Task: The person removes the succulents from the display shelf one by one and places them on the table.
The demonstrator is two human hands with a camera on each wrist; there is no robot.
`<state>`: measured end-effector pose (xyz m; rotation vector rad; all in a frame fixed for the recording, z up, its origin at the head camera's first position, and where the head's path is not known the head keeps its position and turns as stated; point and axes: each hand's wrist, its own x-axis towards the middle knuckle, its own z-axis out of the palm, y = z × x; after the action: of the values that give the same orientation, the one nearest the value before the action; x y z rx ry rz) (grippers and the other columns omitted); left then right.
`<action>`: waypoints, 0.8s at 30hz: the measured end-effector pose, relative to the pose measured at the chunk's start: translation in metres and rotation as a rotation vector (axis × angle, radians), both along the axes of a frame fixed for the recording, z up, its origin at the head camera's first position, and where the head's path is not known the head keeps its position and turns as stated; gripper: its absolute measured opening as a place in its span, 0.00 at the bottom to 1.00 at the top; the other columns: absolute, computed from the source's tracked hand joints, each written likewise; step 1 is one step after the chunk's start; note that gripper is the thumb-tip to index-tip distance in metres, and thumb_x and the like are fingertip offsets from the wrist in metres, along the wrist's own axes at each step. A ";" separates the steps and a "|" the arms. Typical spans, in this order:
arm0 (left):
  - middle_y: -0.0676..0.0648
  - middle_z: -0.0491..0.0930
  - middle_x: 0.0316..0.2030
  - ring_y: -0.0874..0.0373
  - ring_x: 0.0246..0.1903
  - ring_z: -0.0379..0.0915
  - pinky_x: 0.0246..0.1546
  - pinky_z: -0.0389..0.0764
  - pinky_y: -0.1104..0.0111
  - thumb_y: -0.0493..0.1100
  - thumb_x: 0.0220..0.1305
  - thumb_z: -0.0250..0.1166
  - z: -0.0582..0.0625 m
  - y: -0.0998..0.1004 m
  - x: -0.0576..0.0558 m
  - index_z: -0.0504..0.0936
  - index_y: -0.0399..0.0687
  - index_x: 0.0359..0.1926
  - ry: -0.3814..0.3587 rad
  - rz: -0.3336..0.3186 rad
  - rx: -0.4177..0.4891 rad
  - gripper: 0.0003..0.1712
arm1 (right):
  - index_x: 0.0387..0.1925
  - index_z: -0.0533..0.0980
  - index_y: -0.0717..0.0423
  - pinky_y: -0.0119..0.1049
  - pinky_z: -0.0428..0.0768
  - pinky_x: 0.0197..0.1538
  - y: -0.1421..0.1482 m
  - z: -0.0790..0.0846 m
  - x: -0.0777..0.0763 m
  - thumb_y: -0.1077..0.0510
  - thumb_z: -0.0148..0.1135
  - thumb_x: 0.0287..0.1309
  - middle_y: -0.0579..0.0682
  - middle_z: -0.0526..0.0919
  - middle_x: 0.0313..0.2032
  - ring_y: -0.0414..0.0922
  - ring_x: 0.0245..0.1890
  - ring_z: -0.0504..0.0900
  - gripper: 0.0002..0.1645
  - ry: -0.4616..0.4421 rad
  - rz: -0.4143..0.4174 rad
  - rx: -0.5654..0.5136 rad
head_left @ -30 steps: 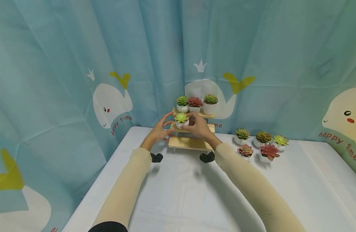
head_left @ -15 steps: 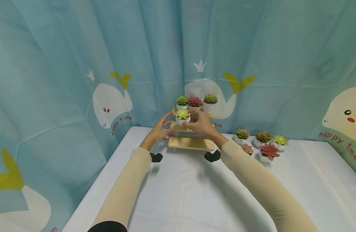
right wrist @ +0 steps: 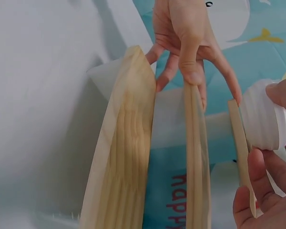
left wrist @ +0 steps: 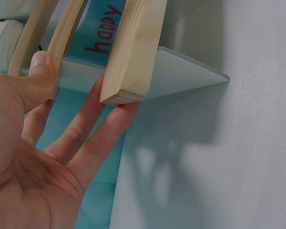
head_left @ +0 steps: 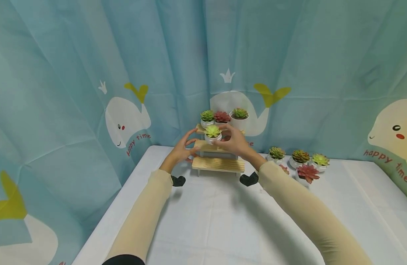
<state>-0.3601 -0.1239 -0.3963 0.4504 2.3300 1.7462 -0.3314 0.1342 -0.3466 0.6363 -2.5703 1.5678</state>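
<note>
A three-tier wooden plant stand (head_left: 218, 164) with white side panels stands against the curtain. My left hand (head_left: 181, 149) steadies its left end. In the left wrist view, the thumb (left wrist: 42, 71) presses the middle shelf's end while two fingertips touch the lowest board (left wrist: 133, 57). My right hand (head_left: 236, 142) holds a yellow-green potted succulent (head_left: 212, 132) by its white pot, in front of the top shelf and above the middle one. The right wrist view shows thumb and fingers round that white pot (right wrist: 262, 117). The middle and lowest shelves bear no pots.
On the top shelf stand a green succulent (head_left: 207, 116), a red one (head_left: 222, 117) and another green one (head_left: 239, 113) in a larger pot. Several more potted succulents (head_left: 301, 157) are grouped on the white table (head_left: 203, 221) at right. A whale-print curtain (head_left: 176, 55) hangs behind.
My right hand has raised the yellow-green succulent slightly and carried it a little to the right. My left hand stays at the stand's left end.
</note>
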 end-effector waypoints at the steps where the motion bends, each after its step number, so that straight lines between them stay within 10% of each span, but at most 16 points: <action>1: 0.42 0.59 0.77 0.35 0.44 0.85 0.32 0.87 0.46 0.36 0.73 0.64 0.000 0.000 0.000 0.53 0.81 0.79 0.000 0.001 0.002 0.47 | 0.68 0.71 0.56 0.50 0.82 0.56 0.002 0.000 0.000 0.52 0.75 0.61 0.59 0.80 0.59 0.55 0.54 0.83 0.37 0.003 0.002 0.004; 16: 0.41 0.57 0.78 0.34 0.45 0.84 0.37 0.85 0.41 0.37 0.74 0.64 0.000 -0.001 0.001 0.52 0.81 0.79 0.002 0.006 -0.011 0.47 | 0.69 0.69 0.55 0.46 0.80 0.43 0.066 0.003 0.012 0.49 0.75 0.61 0.60 0.83 0.52 0.53 0.48 0.83 0.40 -0.015 -0.028 0.112; 24: 0.41 0.58 0.78 0.38 0.44 0.86 0.35 0.86 0.42 0.36 0.74 0.64 -0.001 0.000 -0.002 0.53 0.81 0.79 0.002 0.005 -0.003 0.47 | 0.71 0.67 0.55 0.58 0.78 0.57 0.111 0.003 0.026 0.45 0.74 0.62 0.65 0.77 0.62 0.60 0.62 0.77 0.43 -0.044 -0.085 0.168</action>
<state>-0.3618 -0.1241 -0.3976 0.4470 2.3369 1.7446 -0.3053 0.2453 -0.3434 0.5025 -2.7430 1.3669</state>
